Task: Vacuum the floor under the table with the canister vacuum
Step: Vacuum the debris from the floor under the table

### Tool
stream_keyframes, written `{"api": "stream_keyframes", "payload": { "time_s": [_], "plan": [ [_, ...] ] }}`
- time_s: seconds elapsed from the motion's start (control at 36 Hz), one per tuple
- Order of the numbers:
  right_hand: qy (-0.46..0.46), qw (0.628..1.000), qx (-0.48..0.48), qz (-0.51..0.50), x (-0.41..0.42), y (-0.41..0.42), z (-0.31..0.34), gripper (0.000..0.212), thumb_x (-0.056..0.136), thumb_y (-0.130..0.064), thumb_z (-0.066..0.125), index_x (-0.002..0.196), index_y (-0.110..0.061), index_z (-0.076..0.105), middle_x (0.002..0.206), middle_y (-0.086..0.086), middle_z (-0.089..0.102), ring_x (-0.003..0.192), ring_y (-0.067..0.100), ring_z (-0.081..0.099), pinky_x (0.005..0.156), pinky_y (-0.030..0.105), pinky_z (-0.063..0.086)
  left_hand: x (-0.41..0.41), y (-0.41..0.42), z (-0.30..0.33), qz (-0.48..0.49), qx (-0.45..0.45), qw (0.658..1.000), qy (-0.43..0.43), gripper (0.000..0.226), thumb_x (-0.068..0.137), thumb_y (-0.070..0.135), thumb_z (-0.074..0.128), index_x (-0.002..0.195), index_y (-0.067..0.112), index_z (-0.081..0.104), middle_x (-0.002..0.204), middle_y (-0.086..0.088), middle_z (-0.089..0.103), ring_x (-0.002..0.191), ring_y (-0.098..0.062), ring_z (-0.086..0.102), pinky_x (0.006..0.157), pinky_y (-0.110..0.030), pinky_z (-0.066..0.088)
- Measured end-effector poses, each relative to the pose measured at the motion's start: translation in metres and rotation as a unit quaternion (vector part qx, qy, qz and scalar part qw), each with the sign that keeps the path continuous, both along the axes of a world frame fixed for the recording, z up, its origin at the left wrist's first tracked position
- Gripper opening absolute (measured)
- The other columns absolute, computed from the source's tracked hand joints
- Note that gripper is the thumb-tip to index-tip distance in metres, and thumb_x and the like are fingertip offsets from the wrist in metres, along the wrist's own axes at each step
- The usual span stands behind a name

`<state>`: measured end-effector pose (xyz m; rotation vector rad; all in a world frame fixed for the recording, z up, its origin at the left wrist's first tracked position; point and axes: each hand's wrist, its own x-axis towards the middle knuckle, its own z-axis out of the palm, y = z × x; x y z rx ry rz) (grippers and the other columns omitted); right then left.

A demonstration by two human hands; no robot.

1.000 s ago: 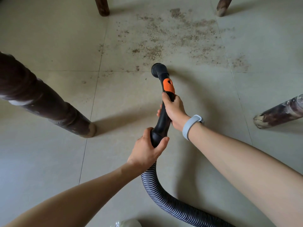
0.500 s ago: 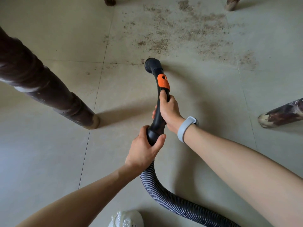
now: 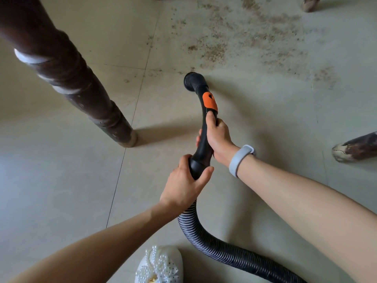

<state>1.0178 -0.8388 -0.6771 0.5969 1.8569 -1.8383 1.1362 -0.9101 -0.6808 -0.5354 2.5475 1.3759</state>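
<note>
Table leg (image 3: 67,78) — dark wood, standing at left. Left hand (image 3: 183,184) grips the hose (image 3: 224,252) cuff. Right hand (image 3: 218,137) wraps the black handle (image 3: 204,123). Nozzle (image 3: 192,80) low over tile, just short of scattered dirt (image 3: 255,37).

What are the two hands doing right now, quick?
Left hand: closed around the handle at its lower end, by the hose.
Right hand: closed around the handle higher up, just below the orange slider.
</note>
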Motion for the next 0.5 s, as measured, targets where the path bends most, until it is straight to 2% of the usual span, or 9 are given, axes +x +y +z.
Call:
{"api": "stream_keyframes", "payload": {
  "time_s": [0.06,0.14,0.22,0.31,0.39,0.5],
  "plan": [
    [0.009,1.000,0.022,0.010,-0.008,-0.010,0.002,0.038,0.100,-0.037,0.038,0.080,-0.006,0.044,0.058,0.008,0.047,0.043,0.023,0.049,0.046,0.028,0.045,-0.008,-0.003,0.003,0.015,0.009,1.000,-0.005,0.047,0.084,0.046,0.062,0.118,0.016,0.046,0.089,-0.004,0.067,0.084,-0.023,0.064,0.073,-0.034,0.051],
    [0.021,0.997,0.076,0.009,-0.026,-0.017,0.007,0.039,0.100,-0.039,0.038,0.089,-0.003,0.046,0.055,0.009,0.050,0.042,0.024,0.051,0.047,0.029,0.047,-0.026,-0.006,0.005,0.020,0.020,1.000,-0.006,0.045,0.085,0.046,0.061,0.116,0.016,0.049,0.089,-0.001,0.064,0.084,-0.021,0.063,0.069,-0.028,0.047],
    [0.010,0.995,0.104,0.001,-0.041,-0.013,0.012,0.043,0.100,-0.042,0.036,0.103,-0.001,0.048,0.060,0.009,0.054,0.045,0.025,0.055,0.057,0.037,0.054,-0.043,-0.007,0.009,0.007,0.015,1.000,-0.004,0.045,0.085,0.048,0.061,0.114,0.015,0.051,0.089,0.000,0.061,0.086,-0.023,0.062,0.068,-0.027,0.043],
    [-0.006,0.993,0.115,0.000,-0.047,-0.004,0.013,0.045,0.101,-0.043,0.034,0.111,-0.002,0.048,0.065,0.010,0.056,0.045,0.023,0.056,0.048,0.027,0.052,-0.052,-0.005,0.008,-0.012,0.018,1.000,-0.007,0.048,0.084,0.050,0.061,0.113,0.013,0.050,0.093,-0.004,0.065,0.090,-0.026,0.062,0.073,-0.031,0.048],
    [-0.018,0.995,0.103,-0.002,-0.048,0.003,0.017,0.041,0.100,-0.043,0.036,0.110,-0.004,0.046,0.067,0.010,0.055,0.046,0.022,0.055,0.045,0.024,0.048,-0.053,0.000,0.011,-0.020,0.035,0.999,-0.017,0.048,0.084,0.051,0.061,0.111,0.013,0.049,0.095,-0.007,0.066,0.090,-0.027,0.063,0.076,-0.034,0.051],
    [-0.018,0.995,0.094,0.004,-0.046,0.006,0.023,0.040,0.099,-0.043,0.038,0.107,-0.003,0.044,0.070,0.011,0.053,0.050,0.023,0.055,0.048,0.028,0.048,-0.050,0.004,0.017,-0.022,0.047,0.998,-0.024,0.044,0.086,0.049,0.060,0.108,0.014,0.048,0.092,-0.003,0.061,0.087,-0.024,0.060,0.069,-0.027,0.043]
  ]
}}
